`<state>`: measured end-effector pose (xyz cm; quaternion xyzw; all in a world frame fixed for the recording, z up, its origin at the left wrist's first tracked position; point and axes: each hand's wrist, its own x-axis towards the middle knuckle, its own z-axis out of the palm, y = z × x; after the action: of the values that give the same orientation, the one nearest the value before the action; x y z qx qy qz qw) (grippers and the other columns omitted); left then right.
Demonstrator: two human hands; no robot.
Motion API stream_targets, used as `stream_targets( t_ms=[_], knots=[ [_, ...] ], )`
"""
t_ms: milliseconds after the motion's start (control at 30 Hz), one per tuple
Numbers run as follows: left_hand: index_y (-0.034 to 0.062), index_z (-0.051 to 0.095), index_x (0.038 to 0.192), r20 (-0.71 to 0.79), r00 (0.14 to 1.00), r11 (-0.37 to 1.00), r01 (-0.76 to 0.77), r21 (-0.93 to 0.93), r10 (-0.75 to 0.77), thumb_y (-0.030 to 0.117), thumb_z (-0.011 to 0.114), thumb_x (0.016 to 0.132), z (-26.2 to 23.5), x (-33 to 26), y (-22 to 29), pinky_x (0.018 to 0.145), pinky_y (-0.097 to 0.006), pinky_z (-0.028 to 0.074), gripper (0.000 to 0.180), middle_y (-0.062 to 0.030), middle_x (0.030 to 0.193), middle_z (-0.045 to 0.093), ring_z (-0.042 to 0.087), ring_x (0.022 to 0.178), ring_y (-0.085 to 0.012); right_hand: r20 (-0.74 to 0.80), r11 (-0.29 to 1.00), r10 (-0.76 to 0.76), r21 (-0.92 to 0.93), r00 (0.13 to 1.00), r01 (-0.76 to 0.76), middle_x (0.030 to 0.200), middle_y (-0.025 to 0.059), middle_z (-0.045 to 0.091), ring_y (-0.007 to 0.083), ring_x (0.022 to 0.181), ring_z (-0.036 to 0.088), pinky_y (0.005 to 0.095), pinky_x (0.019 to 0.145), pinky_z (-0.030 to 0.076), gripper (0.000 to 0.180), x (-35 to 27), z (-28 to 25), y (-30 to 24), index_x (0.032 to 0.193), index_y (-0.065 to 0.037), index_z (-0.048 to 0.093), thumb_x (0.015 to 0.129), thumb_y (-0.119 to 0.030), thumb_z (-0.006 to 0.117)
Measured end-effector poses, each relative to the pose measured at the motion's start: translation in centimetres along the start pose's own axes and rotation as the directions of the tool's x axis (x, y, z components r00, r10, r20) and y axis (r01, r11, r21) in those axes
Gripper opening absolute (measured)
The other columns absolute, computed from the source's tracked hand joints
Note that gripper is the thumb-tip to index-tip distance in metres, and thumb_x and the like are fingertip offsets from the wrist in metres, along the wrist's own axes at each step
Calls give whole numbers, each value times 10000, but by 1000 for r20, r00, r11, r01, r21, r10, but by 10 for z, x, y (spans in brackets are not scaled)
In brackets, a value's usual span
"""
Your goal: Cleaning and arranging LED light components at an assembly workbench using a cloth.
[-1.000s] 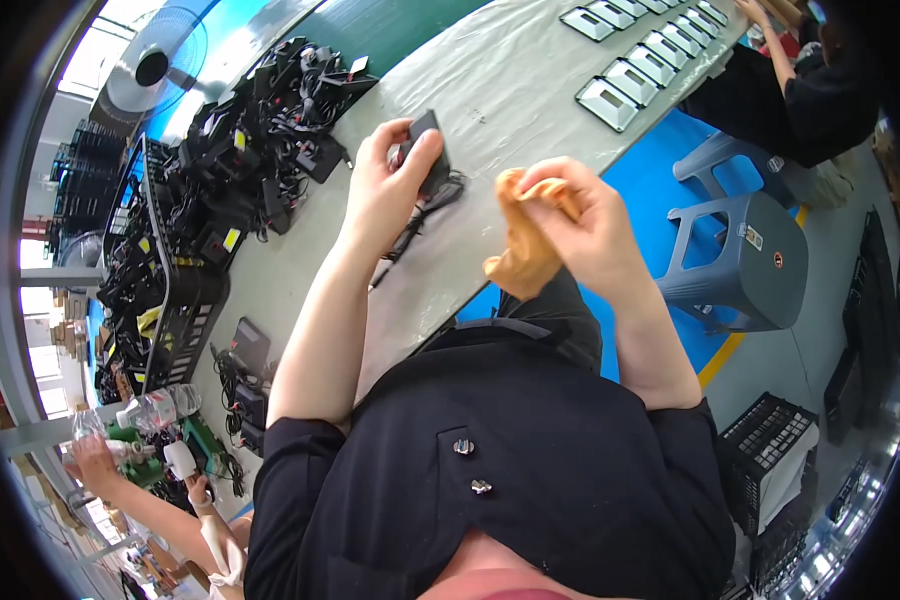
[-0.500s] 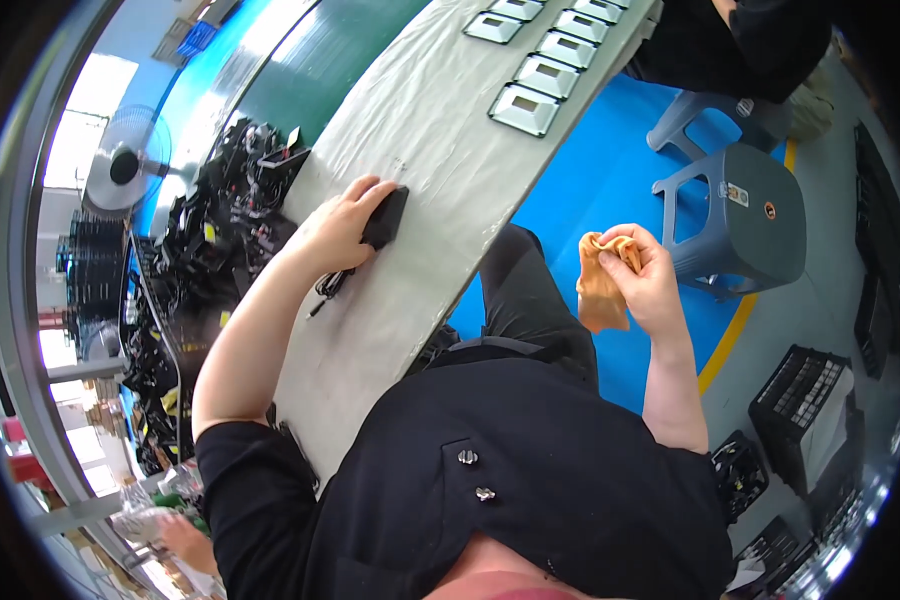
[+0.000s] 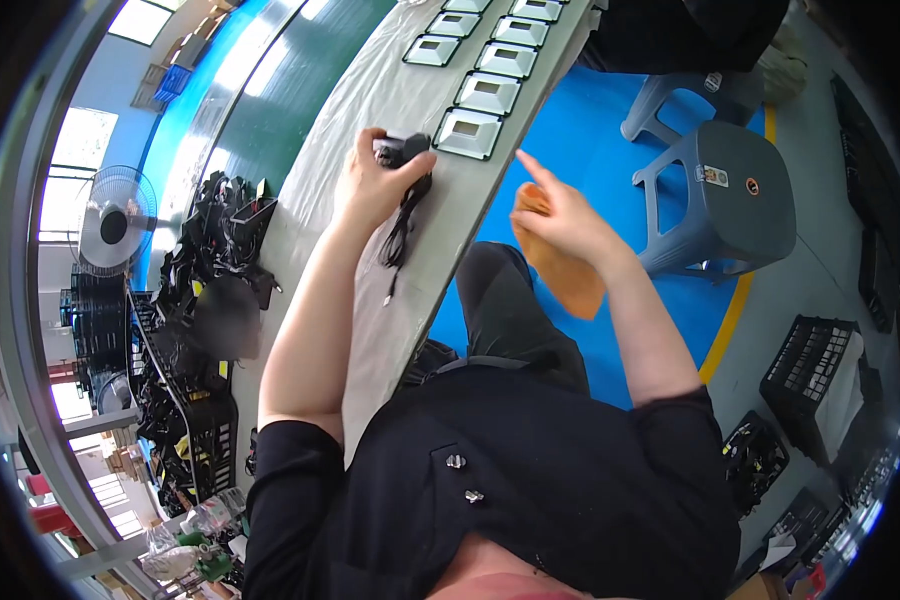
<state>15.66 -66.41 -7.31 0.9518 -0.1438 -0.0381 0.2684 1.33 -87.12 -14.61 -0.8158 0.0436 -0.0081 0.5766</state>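
Observation:
Over the pale covered table (image 3: 315, 240), my left hand (image 3: 372, 190) grips a small black device (image 3: 406, 150) with its thumb on one side and fingers on the other. A bundled black cable (image 3: 398, 240) hangs from the device down toward the tabletop. Beyond the table's right edge, my right hand (image 3: 568, 220) holds an orange cloth (image 3: 565, 275) against the palm, its index finger stretched out toward the table. The cloth dangles below that hand. Just past the black device, the nearest of several silver-white framed panels (image 3: 468, 134) lies on the table.
Heaped black cables and parts (image 3: 225, 220) fill crates along the left, with a standing fan (image 3: 113, 222) behind. To the right are grey plastic stools (image 3: 735, 200) on the floor and a black crate (image 3: 805, 370). A person in dark clothing (image 3: 680, 35) is at the far right.
My left hand has lifted the black device and carried it away from me toward the panels, its cable now trailing. The right hand has moved left toward the table, index finger now extended.

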Motion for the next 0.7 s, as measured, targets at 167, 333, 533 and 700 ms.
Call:
stream_targets(
  t_ms=[167, 333, 533, 700],
  knots=[
    [18, 449, 1268, -59, 997, 996, -35, 85, 40, 548, 730, 643, 38, 17, 39, 888, -396, 479, 867, -208, 1180, 520, 573, 1068, -328, 3, 984, 73, -161, 997, -72, 1175, 269, 570, 398, 1093, 562, 395, 941, 445, 861, 29, 13, 4, 1480, -67, 208, 784, -237, 685],
    [24, 455, 1273, 18, 999, 971, -31, 236, 28, 562, 697, 677, 50, 26, 60, 870, -403, 494, 839, -173, 1166, 555, 593, 1054, -315, 41, 990, 48, -138, 998, -42, 1140, 274, 586, 395, 1070, 579, 403, 911, 464, 837, 34, 23, -2, 1475, -66, 215, 783, -198, 668],
    [-1, 553, 1162, 69, 998, 920, -25, 390, -3, 552, 694, 698, 56, 20, 71, 915, -392, 471, 736, -160, 1134, 592, 576, 1092, -300, 4, 997, 19, -73, 1000, -19, 1059, 239, 624, 375, 1012, 607, 403, 860, 484, 772, 30, 28, 0, 1448, -74, 279, 783, -163, 661],
    [-1, 586, 1130, 118, 992, 899, -22, 438, -33, 543, 718, 684, 51, 13, 62, 928, -392, 466, 716, -161, 1146, 583, 545, 1124, -295, 4, 996, -25, 80, 1000, 24, 985, 179, 642, 301, 922, 638, 367, 812, 498, 610, 0, 32, -3, 1336, -70, 447, 778, -162, 675]
  ],
)
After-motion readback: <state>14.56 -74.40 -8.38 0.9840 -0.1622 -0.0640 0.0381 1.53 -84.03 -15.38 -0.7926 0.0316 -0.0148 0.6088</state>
